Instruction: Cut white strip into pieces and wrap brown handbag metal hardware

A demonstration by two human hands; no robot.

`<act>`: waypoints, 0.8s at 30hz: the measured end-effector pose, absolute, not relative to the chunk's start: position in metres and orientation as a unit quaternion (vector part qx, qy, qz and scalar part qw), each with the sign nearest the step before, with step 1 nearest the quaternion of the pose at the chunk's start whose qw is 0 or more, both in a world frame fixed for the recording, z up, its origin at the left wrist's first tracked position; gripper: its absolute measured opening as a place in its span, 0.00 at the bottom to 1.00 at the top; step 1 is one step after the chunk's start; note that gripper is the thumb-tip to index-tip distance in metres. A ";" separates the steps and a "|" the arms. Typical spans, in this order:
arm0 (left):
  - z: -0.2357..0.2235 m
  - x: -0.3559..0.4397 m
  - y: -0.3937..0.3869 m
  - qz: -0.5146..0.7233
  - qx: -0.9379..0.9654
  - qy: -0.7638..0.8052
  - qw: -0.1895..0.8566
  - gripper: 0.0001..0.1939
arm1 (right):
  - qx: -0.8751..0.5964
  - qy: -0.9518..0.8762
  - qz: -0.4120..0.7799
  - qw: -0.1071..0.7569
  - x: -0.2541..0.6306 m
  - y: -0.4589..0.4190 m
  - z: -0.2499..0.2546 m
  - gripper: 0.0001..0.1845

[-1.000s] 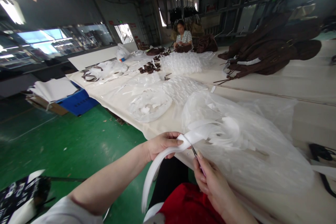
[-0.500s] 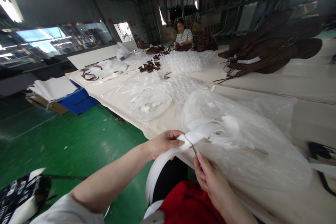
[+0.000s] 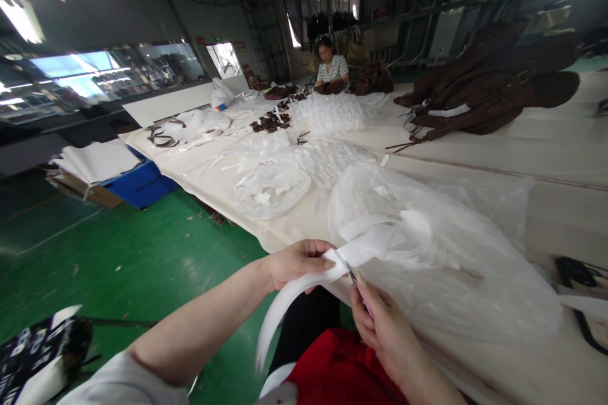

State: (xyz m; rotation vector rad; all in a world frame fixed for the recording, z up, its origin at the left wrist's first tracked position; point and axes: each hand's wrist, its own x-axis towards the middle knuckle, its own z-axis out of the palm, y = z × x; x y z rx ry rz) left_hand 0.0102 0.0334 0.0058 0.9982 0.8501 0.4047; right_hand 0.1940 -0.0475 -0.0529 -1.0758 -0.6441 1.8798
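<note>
My left hand (image 3: 304,262) is closed around a bundle of white strips (image 3: 280,313), thumb on top. The loose ends curve down over my lap, while the other side runs up to the plastic bag. In my right hand (image 3: 382,323) is a pair of small scissors (image 3: 351,273), its handle mostly hidden by my fingers. The dark blades lie across the white strip just right of my left fingertips. Beyond them a clear plastic bag (image 3: 494,291) lies on the table, with more looped white strip (image 3: 415,234) on it or inside it.
On the pale table (image 3: 199,171) lie a smaller plastic bag (image 3: 273,193) with white pieces, rows of bubbly plastic (image 3: 332,111), and brown bags (image 3: 498,92). A co-worker in a striped shirt (image 3: 335,68) sits at the far side. A blue box (image 3: 142,180) stands on the green floor at left.
The hanging ends of the white strips have swung slightly left. At the blades, the strip shows a visible split that was less clear before. Both hands stay nearly in place.
</note>
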 end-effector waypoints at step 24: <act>0.023 0.021 0.052 0.157 0.505 0.417 0.739 0.22 | -0.493 -0.228 0.707 0.452 0.187 -0.035 -0.041 0.32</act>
